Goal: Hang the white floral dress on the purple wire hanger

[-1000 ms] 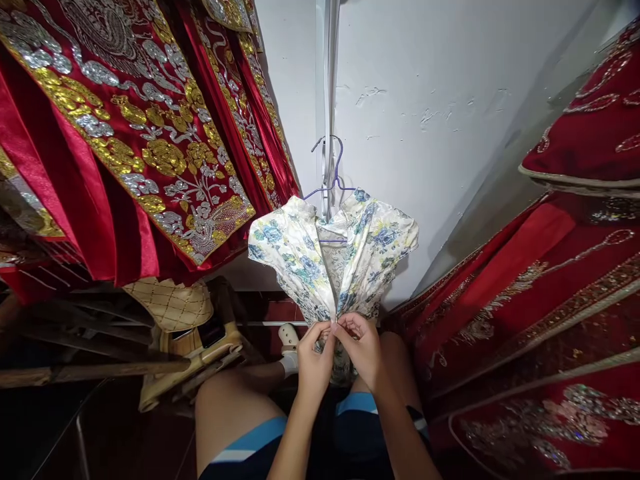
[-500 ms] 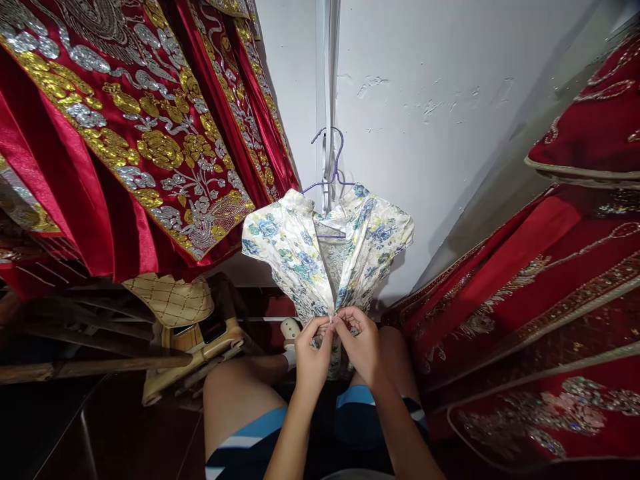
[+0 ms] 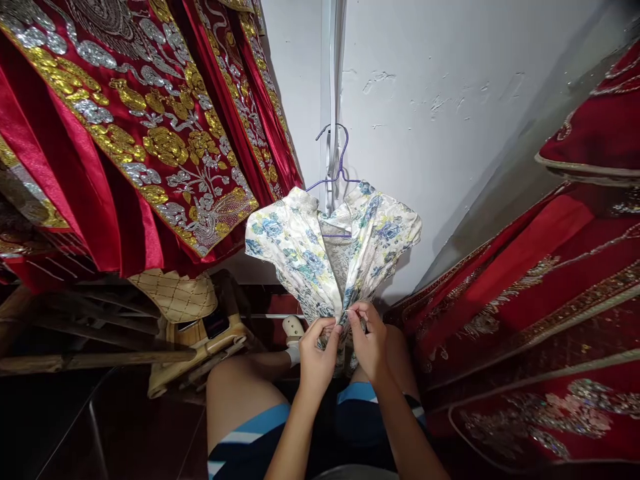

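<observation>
A white dress (image 3: 307,253) with blue and yellow flowers and short cap sleeves hangs by its shoulders from a purple hanger (image 3: 342,153). Its front lies open in a narrow V, with patterned lining inside. My left hand (image 3: 319,353) pinches the cloth between thumb and fingers at the bottom of that V. Just to the right, my right hand (image 3: 370,337) is closed in a pinch at the other edge. A thin pale sliver shows at its fingertips, too small to name. Both hands partly cover the lower dress, which hangs between my knees.
Red garments (image 3: 165,147) with gold and silver embroidery hang on the left, and more red beaded garments (image 3: 530,287) on the right. A bamboo chair (image 3: 175,360) stands at the lower left. Behind the hanger, a white pole (image 3: 333,67) runs up the wall (image 3: 425,133).
My right hand has drawn slightly away from my left, opening a small gap between the fingertips. The left still pinches the dress. The whole view has shifted a little.
</observation>
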Demonstrator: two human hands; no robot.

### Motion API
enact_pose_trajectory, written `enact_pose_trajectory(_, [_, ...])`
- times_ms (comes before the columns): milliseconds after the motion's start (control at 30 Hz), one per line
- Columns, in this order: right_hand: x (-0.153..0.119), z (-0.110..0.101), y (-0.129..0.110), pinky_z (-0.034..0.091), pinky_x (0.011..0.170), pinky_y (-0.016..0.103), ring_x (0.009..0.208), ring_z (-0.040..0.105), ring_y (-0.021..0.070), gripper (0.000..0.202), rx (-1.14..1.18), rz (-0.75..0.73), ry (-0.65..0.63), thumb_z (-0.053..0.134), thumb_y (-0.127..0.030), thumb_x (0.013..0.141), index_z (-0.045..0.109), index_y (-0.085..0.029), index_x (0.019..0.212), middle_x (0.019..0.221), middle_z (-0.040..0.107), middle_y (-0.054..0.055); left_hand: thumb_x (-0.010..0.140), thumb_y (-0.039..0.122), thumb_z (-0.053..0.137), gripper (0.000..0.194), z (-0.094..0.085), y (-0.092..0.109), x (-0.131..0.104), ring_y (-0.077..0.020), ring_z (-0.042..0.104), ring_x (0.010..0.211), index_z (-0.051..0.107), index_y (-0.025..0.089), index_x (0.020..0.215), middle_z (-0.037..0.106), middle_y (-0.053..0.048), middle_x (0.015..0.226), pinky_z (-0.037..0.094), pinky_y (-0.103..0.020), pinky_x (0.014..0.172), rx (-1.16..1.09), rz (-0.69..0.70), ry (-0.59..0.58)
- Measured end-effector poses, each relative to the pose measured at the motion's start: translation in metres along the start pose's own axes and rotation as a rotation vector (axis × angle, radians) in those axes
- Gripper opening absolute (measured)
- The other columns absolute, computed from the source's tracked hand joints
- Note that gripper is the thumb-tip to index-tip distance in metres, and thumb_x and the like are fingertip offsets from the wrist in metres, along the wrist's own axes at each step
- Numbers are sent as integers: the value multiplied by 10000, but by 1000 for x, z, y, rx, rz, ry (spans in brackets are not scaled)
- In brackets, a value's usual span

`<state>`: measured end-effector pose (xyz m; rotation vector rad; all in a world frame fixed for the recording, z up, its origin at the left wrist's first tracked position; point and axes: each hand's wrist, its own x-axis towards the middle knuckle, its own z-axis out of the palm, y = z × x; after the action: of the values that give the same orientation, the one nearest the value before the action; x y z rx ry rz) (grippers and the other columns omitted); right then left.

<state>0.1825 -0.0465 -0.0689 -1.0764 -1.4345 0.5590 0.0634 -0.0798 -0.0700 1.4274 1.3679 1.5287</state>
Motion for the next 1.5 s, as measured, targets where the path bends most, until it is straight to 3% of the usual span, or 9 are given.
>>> enact_pose_trajectory(433, [47,-2,-7,480,821,375,919,585,223,79,-74,-248,114,539,-263,940,611,-248,909,937,573,49,913,348,611,195,-6,5,1,-185,620,775,665,170,858,658,-41,776,469,-254,720,72,40,-18])
enact_pose_trajectory(700, [84,2,-24,489,738,347,834,563,194,76,-51,-329,149,591,-222,916,660,-220,882,911,564,45,935,342,586,204,-7,3,-5,-178,596,772,646,166,849,634,-33,772,451,-253,718,72,51,-12])
enact_pose_trajectory(1000, [166,4,-54,517,742,354,887,547,194,81,-4,-629,139,590,-181,925,656,-227,917,930,493,37,949,350,566,214,-8,3,-8,-179,570,771,598,186,814,597,-25,761,427,-259,712,102,26,-47])
enact_pose_trajectory(1200, [211,5,-75,511,751,361,847,543,180,77,-42,-686,199,580,-165,927,639,-212,907,925,484,30,946,359,566,234,-6,3,-13,-190,575,778,576,191,783,593,-27,752,423,-269,720,126,35,-52])
enact_pose_trajectory(1333, [222,2,-86,524,782,382,848,534,182,59,-66,-656,211,574,-204,943,625,-219,917,936,458,31,947,378,568,244,-3,-2,-18,-188,590,760,581,190,792,603,-25,754,437,-270,712,93,-2,-62])
enact_pose_trajectory(1500, [211,0,-88,525,761,368,860,543,179,79,-66,-670,188,555,-204,954,622,-228,920,931,484,31,955,363,565,224,1,-5,-15,-198,615,773,606,193,814,628,-35,771,460,-280,703,107,16,-71])
